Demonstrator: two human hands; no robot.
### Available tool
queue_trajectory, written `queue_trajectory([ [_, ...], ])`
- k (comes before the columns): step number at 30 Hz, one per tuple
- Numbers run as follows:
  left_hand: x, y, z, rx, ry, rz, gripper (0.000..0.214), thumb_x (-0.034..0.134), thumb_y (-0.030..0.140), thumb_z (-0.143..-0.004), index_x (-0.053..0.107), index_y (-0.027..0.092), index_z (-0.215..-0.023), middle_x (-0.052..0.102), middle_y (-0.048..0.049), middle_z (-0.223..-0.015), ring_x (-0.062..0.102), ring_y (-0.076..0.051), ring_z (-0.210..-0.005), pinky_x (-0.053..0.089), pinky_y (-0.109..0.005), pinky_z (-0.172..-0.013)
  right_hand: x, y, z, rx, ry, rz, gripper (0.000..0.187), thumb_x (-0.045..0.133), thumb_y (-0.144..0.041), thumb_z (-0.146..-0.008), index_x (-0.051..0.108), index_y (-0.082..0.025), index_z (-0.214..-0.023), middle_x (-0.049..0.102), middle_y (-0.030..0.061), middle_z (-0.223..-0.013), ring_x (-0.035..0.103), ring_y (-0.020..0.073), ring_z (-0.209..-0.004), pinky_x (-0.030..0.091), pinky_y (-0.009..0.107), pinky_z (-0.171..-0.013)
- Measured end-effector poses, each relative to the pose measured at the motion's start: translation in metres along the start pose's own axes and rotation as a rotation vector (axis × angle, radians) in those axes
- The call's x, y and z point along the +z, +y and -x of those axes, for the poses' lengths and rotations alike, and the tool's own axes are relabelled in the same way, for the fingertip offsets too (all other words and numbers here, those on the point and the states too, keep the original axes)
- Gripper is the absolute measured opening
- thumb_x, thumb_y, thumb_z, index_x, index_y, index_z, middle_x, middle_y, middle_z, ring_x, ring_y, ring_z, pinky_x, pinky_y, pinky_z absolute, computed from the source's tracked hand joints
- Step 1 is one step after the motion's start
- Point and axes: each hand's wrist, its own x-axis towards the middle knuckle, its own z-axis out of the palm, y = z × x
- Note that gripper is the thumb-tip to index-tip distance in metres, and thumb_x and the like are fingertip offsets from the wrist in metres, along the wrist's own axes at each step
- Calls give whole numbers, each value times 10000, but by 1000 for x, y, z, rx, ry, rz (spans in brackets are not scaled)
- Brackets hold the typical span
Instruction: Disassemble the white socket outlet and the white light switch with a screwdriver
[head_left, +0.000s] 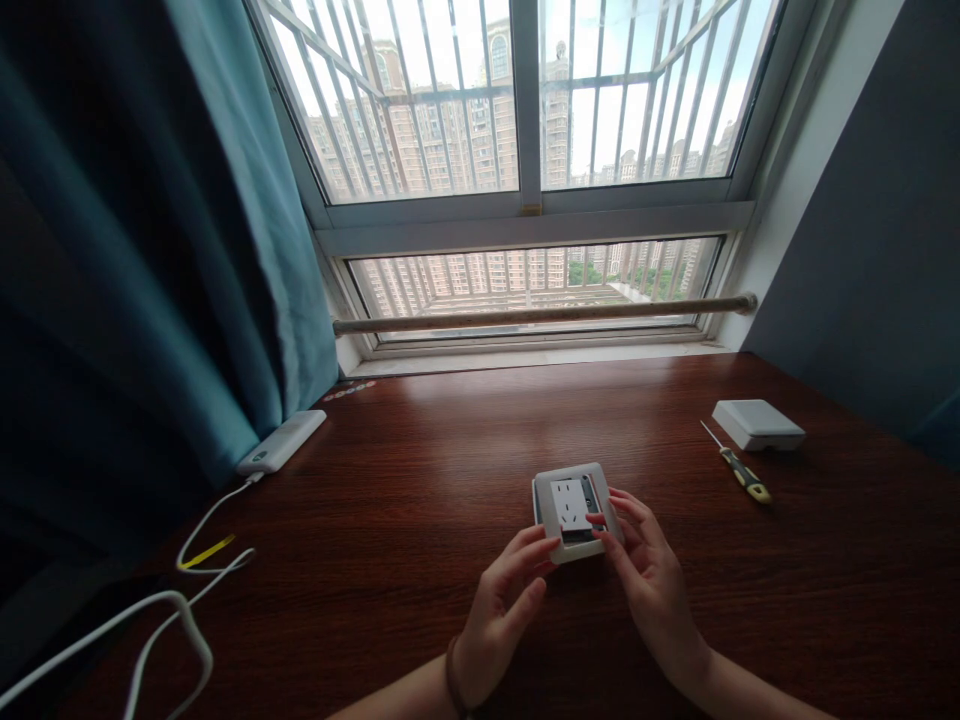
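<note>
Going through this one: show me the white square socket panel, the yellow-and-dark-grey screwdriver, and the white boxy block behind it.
White square socket panel (572,508): head view, on the slotted face.
Yellow-and-dark-grey screwdriver (742,474): head view, on the handle.
White boxy block (758,421): head view, on the top face.

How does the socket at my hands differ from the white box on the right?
The socket has slots in its face; the white box has a plain-looking top. Your left hand and right hand touch the socket, while the white box sits untouched beside the screwdriver. Both are largely white and squarish.
</note>
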Motion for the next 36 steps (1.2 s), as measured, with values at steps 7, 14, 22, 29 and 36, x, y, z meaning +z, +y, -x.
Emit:
queue_trajectory([
  [7, 3, 6, -2, 6, 13, 53, 335, 537, 277, -833, 581, 249, -1164, 419, -76, -1338, 445, -293, -1210, 391, -411, -1016, -6, 1, -5, -126, -69, 234, 372, 518, -267, -843, 437, -248, -1206, 361, 97, -1334, 519, 231, -1096, 508, 386, -875],
  [14, 4, 6, 1, 21, -37, 105, 394, 567, 295, -814, 545, 240, -1203, 364, -90, -1376, 392, -316, -1249, 363, -433, -1035, -11, -1, -1, -683, -104, 741, 502, 585, -179, -803, 445, -303, -1269, 415, 61, -1339, 336, 293, -1255, 338, 512, -997],
  [22, 8, 7, -7, -8, -70, 107, 378, 565, 287, -817, 549, 239, -1192, 389, -78, -1376, 435, -303, -1219, 391, -422, -1017, -28, -12, -14, -829, -372, 765, 470, 530, -126, -824, 494, -334, -1245, 681, -4, -1030, 580, 208, -977, 384, 458, -965],
  [29, -15, 15, -41, 334, -116, -486, 599, 581, 225, -794, 338, 230, -1341, 354, -98, -1409, 315, -283, -1300, 250, -448, -1091, -61, -3, -79, -623, -196, 759, 228, 510, -229, -841, 661, -269, -1007, 672, 42, -892, 594, 218, -851, 497, 382, -760],
  [36, -39, -23, -65, 317, -107, -686, 718, 602, 307, -769, 248, 168, -1378, 243, -146, -1449, 213, -288, -1342, 204, -470, -1098, -120, 43, -119, -423, -230, 910, 217, 494, -266, -831, 693, -237, -914, 670, 65, -909, 603, 244, -867, 490, 405, -791],
])
